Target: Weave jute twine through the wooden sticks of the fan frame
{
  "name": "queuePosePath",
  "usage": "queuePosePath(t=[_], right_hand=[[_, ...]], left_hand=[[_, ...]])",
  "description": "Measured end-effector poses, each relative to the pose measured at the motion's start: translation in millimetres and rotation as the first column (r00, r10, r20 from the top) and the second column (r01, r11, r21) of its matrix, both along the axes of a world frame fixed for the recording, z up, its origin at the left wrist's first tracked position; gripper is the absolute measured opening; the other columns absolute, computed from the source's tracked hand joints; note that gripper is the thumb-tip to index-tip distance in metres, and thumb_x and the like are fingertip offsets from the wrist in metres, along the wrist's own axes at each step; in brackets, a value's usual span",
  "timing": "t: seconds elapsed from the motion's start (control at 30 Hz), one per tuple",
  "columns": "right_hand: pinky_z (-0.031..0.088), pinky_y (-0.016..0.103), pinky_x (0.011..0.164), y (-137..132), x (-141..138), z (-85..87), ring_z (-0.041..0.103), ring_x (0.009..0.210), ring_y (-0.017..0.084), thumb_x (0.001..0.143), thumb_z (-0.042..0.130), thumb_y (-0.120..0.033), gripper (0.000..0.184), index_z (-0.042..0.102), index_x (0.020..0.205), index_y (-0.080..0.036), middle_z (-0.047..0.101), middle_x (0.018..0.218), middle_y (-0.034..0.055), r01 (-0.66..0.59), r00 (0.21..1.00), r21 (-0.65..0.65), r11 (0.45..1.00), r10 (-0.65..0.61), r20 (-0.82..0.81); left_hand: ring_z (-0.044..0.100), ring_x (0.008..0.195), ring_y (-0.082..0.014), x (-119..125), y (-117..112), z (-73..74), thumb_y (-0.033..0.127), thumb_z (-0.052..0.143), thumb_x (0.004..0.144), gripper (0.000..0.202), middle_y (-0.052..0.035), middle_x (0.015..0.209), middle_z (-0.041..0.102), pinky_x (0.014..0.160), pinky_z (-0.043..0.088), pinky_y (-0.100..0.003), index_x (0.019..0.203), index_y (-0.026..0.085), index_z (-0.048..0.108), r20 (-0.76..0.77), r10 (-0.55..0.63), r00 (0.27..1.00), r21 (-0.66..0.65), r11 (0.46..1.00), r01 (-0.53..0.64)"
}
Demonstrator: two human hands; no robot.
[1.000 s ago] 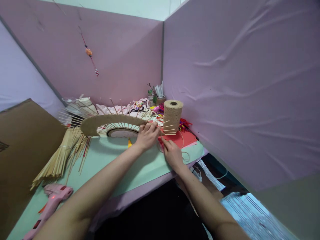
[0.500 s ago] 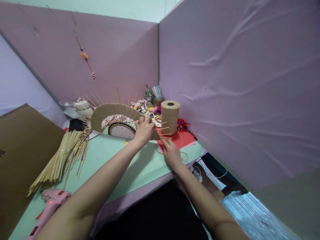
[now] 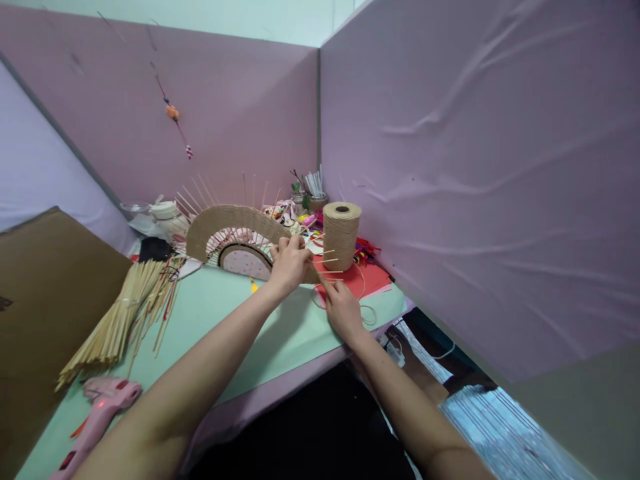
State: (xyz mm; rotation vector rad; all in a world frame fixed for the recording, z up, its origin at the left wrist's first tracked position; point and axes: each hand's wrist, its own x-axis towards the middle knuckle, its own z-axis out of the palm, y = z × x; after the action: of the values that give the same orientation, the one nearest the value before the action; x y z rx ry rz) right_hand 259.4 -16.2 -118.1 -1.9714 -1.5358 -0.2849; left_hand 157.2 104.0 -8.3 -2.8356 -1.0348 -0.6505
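Note:
A half-round fan-like piece with a woven twine band stands on the table, thin sticks radiating from it past the band. Its inner half-disc is pale with small pink spots and a dark rim. My left hand is closed on the band's right part, fingers curled over its top. At the band's lower right end, my right hand pinches the edge close to the protruding stick ends. A large spool of twine stands upright just behind my right hand, with a loose strand looping onto the table.
A bundle of thin sticks lies at the left, near a pink glue gun with a red light. A cardboard sheet borders the left side. Red paper lies under the spool. Fabric-covered partitions enclose the table's back and right.
The fan-like piece has tilted slightly, its left end shifting a little to the right and its sticks changing angle. Both hands keep their hold in nearly the same place.

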Motion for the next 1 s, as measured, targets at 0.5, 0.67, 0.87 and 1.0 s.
queuePosePath(t=[0.5,0.67,0.87,1.0], right_hand=[[0.042,0.029,0.07,4.1,-2.9,-1.7,0.055,0.085,0.022,0.1,0.04,-0.03,0.045,0.046,0.144,-0.022,0.058,0.093,0.0102,0.013,0.999,-0.05,0.999,-0.011,0.052],[0.041,0.028,0.068,5.6,-2.7,-4.4,0.055,0.082,0.021,0.1,0.041,-0.03,0.044,0.047,0.143,-0.024,0.058,0.092,0.0097,0.007,0.998,-0.034,0.999,-0.005,0.058],[0.041,0.028,0.068,6.6,-2.9,-5.1,0.054,0.08,0.021,0.1,0.04,-0.031,0.044,0.049,0.142,-0.023,0.058,0.09,0.0095,0.003,0.997,-0.045,0.999,0.0,0.076],[0.044,0.029,0.071,6.0,-1.9,-4.8,0.055,0.082,0.02,0.1,0.04,-0.029,0.044,0.048,0.142,-0.022,0.057,0.091,0.0093,-0.022,0.998,-0.006,1.0,0.023,0.051]], left_hand=[[0.037,0.108,-0.0292,-4.0,-9.0,-0.7,0.027,0.06,0.085,0.013,-0.0078,0.118,0.054,0.087,0.032,-0.045,0.083,0.025,0.073,0.029,0.052,0.998,-0.035,0.998,-0.051],[0.039,0.105,-0.0298,-6.9,-10.2,-0.6,0.026,0.059,0.086,0.014,-0.0094,0.116,0.054,0.086,0.033,-0.048,0.08,0.023,0.071,-0.015,0.032,0.999,0.033,0.999,-0.032],[0.04,0.108,-0.0307,-10.7,-12.9,-5.5,0.029,0.063,0.084,0.009,-0.0108,0.125,0.051,0.087,0.035,-0.047,0.086,0.023,0.069,-0.038,0.044,0.998,0.045,0.998,-0.042],[0.039,0.108,-0.0308,-8.2,-11.6,-8.9,0.028,0.062,0.085,0.009,-0.0104,0.124,0.051,0.087,0.035,-0.048,0.084,0.022,0.069,0.018,0.052,0.998,0.029,0.998,-0.052]])
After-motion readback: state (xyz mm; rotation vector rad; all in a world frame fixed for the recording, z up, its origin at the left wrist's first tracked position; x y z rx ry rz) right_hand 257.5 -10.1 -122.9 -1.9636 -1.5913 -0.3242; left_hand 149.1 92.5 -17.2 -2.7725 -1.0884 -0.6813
